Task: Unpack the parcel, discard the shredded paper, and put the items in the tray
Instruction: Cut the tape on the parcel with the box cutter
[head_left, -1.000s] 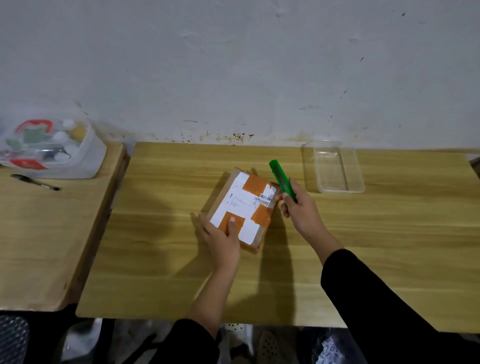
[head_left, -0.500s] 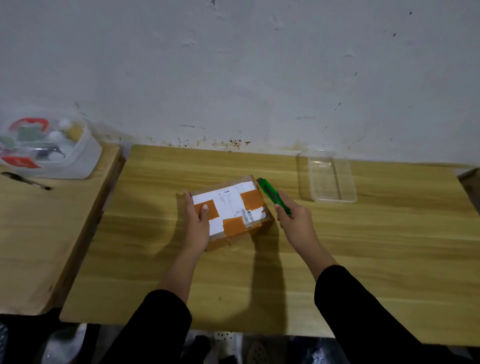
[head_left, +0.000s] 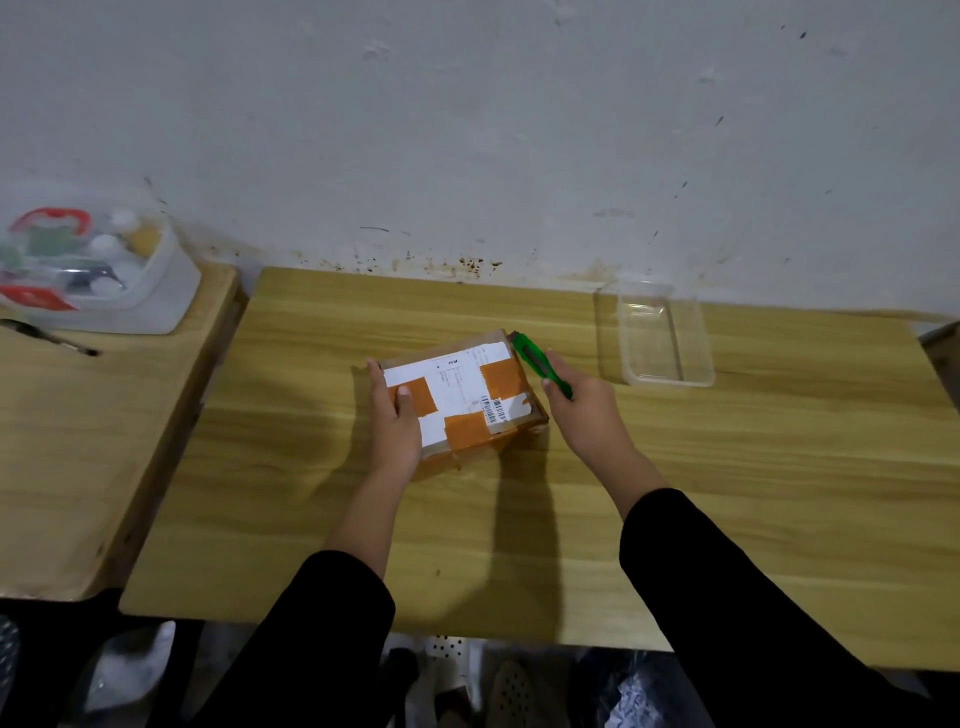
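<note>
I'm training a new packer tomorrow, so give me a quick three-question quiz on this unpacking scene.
1. True or false: the clear rectangular plastic tray stands to the right of the brown cardboard parcel patched with orange tape.
2. What does the right hand hold? A) scissors B) a green plastic utility knife C) nothing
3. Missing word: the left hand grips the parcel's ____ end.
Key: 1 true; 2 B; 3 left.
</note>
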